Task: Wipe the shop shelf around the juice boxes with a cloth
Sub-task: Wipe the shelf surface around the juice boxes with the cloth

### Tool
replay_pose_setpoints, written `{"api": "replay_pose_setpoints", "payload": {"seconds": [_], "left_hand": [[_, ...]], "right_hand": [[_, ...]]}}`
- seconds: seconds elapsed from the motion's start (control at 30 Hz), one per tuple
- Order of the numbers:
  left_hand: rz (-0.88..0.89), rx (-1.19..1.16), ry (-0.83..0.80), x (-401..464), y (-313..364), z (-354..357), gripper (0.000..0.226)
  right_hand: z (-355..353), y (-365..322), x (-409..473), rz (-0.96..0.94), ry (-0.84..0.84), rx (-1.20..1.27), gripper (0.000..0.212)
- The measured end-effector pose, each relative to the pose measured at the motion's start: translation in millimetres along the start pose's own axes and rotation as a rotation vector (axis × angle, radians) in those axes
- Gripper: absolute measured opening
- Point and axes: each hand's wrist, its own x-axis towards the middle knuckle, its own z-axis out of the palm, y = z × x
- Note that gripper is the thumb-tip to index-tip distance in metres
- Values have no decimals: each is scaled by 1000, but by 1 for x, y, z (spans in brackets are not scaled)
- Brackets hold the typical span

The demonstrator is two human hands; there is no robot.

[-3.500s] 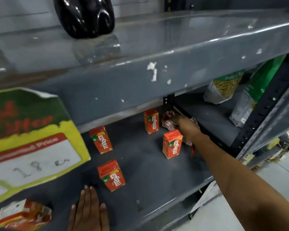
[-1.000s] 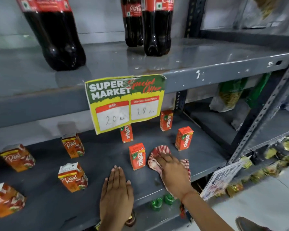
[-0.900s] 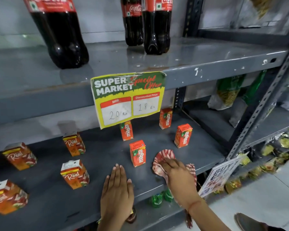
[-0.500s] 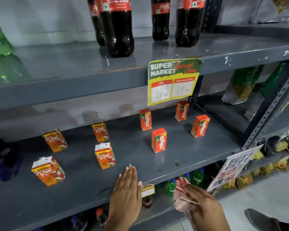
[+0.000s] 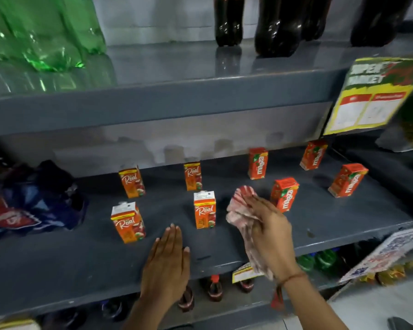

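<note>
A grey metal shelf (image 5: 86, 256) carries several small juice boxes. The Real boxes stand on the left half, one at the front centre (image 5: 204, 213). The orange Maaza boxes stand on the right half, the nearest one (image 5: 284, 194) just behind my right hand. My right hand (image 5: 270, 231) grips a red-and-white striped cloth (image 5: 240, 206), which is bunched up and held over the shelf between those two boxes; a tail of it hangs past the front edge. My left hand (image 5: 166, 263) lies flat, palm down, on the shelf near its front edge.
A dark blue crumpled pack (image 5: 31, 201) lies at the shelf's left end. Cola bottles (image 5: 275, 25) and green bottles (image 5: 41, 32) stand on the shelf above. A yellow price sign (image 5: 370, 96) hangs at the upper right. Small bottles (image 5: 212, 289) fill the shelf below.
My right hand came off the shelf with the cloth, dropped below the front edge, and is now back up over the shelf further left. The view has shifted left. My left hand stayed flat.
</note>
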Motion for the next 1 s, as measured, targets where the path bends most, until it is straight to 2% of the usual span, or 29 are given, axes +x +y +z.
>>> {"api": "replay_pose_setpoints", "payload": {"seconds": [0.13, 0.23, 0.37, 0.47, 0.53, 0.63, 0.73, 0.87, 1.0], "left_hand": [[2, 58, 24, 6, -1, 9, 60], [-32, 85, 7, 4, 3, 6, 62], [-43, 81, -14, 7, 6, 2, 59], [-64, 57, -21, 12, 3, 3, 59], [-65, 67, -26, 15, 1, 3, 59], [-68, 53, -12, 12, 1, 4, 58], [-74, 52, -2, 11, 1, 4, 58], [-42, 84, 45, 9, 3, 5, 58], [-9, 57, -10, 6, 3, 2, 62]], "right_hand": [[32, 3, 56, -4, -35, 19, 53], [65, 20, 109, 65, -142, 7, 43], [107, 29, 177, -20, -232, -311, 55], [130, 35, 204, 6, -403, -436, 55], [141, 40, 207, 46, -487, -512, 53], [144, 39, 203, 32, -473, -556, 51], [133, 35, 192, -24, -455, -554, 38], [114, 33, 164, -62, -497, -596, 37], [97, 39, 132, -81, -460, -547, 43]]}}
